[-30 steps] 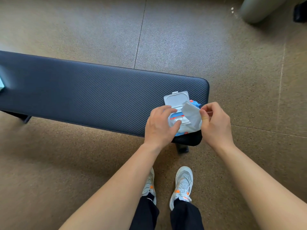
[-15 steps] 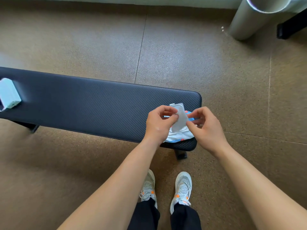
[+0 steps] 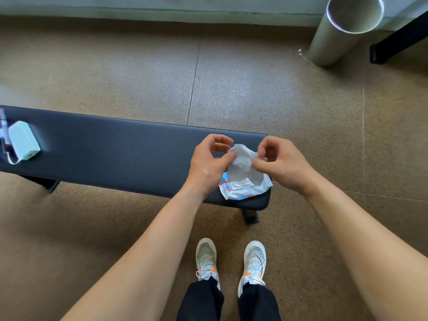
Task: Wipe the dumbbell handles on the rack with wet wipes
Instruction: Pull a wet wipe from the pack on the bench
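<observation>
A white wet wipe (image 3: 243, 164) is stretched between both hands above the right end of a dark padded bench (image 3: 115, 156). My left hand (image 3: 209, 162) pinches its left edge and my right hand (image 3: 280, 162) pinches its right edge. Under the wipe lies the white, blue and orange wipes pack (image 3: 243, 191) on the bench, its lid down. No dumbbells or rack are in view.
A pale rectangular device (image 3: 23, 140) with a cable lies at the bench's left end. A grey metal cylinder (image 3: 342, 31) and a black frame leg (image 3: 393, 42) stand at the far right. My two feet in pale sneakers (image 3: 231, 260) stand on brown speckled floor.
The wipe has come fully out of the pack and both hands have lifted and spread it. The pack's lid, open a second ago, is now down. The camera has tilted up.
</observation>
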A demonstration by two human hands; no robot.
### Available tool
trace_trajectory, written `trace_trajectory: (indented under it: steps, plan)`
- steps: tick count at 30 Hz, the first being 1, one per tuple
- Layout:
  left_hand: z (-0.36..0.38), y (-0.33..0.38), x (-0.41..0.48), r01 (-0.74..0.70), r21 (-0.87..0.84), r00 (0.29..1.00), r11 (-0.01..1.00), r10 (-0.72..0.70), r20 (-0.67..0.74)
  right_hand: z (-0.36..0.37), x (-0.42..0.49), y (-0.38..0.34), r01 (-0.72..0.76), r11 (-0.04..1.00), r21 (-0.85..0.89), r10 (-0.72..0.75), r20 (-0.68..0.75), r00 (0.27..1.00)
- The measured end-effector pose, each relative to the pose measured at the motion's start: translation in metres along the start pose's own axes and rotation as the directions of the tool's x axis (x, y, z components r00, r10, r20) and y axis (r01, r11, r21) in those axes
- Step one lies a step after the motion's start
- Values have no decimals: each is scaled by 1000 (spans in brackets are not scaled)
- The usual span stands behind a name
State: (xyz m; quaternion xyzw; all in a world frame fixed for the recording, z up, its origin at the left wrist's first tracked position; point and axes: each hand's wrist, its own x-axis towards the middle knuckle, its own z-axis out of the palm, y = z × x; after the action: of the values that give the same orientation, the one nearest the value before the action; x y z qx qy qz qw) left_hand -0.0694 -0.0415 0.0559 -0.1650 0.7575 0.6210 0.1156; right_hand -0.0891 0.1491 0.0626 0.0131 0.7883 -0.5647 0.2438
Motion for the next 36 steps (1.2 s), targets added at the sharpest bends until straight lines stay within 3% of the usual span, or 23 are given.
trace_trajectory:
  steps: [4, 9, 21, 26, 29, 30, 32, 34, 36]
  plan:
    - [-2, -5, 1, 5, 25, 998, 1000, -3, -67, 0, -1, 4, -15, 996, 90, 15, 0, 1000]
    - [0, -15, 1, 28, 50, 983, 998, -19, -182, 1, -2, 10, -120, 992, -29, 119, -42, 992]
    - [7, -24, 2, 98, 91, 959, 991, -70, -275, 0, -2, 13, -179, 973, 148, 206, -200, 958]
    - [36, -30, -9, 163, -63, 977, 985, -170, -132, 12, -4, 32, -150, 984, 94, 158, -76, 985]
    - [39, -46, -14, 274, -122, 961, 954, -270, 54, 11, -11, 50, -185, 977, -104, 174, -106, 979]
    - [36, -56, -13, 282, -36, 959, 959, -280, 45, 9, -13, 58, -222, 957, -187, 195, -153, 969]
    - [28, -79, -11, 225, 335, 973, 915, -227, -32, 5, -16, 77, -339, 881, -331, 276, -221, 935]
    - [25, -97, -13, 153, 650, 981, 745, -194, -9, 6, -18, 94, -400, 787, -470, 330, -226, 916]
    - [30, -114, -16, 22, 793, 981, 609, -166, 100, 14, -17, 102, -363, 726, -585, 345, -148, 927]
